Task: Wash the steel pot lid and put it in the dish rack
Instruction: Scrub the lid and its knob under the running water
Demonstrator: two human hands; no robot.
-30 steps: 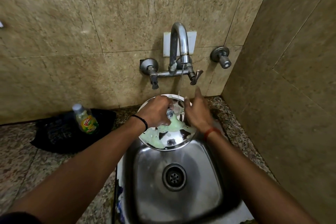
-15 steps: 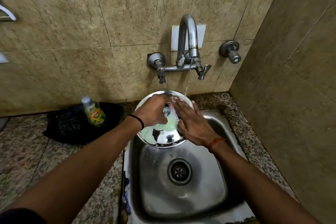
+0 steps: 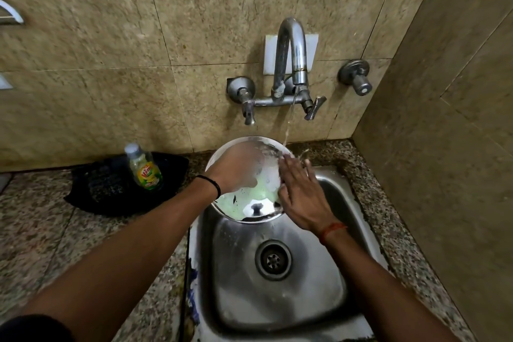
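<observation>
The round steel pot lid (image 3: 249, 207) is held tilted over the back of the sink, smeared with green-white soap foam. My left hand (image 3: 236, 172) lies over its middle, fingers closed, apparently around the knob, which is hidden. My right hand (image 3: 301, 191) lies flat with spread fingers against the lid's right edge. A thin stream of water falls from the tap (image 3: 291, 58) onto the lid's upper right rim. No dish rack is in view.
The steel sink (image 3: 277, 300) with its drain (image 3: 273, 259) lies below the lid. A dish-soap bottle (image 3: 144, 168) stands in a black tray (image 3: 105, 189) on the granite counter at the left. Tiled walls close in behind and to the right.
My right hand has slid from the lid's front face to its right edge. The lid has shifted slightly under the water stream, and the view has moved.
</observation>
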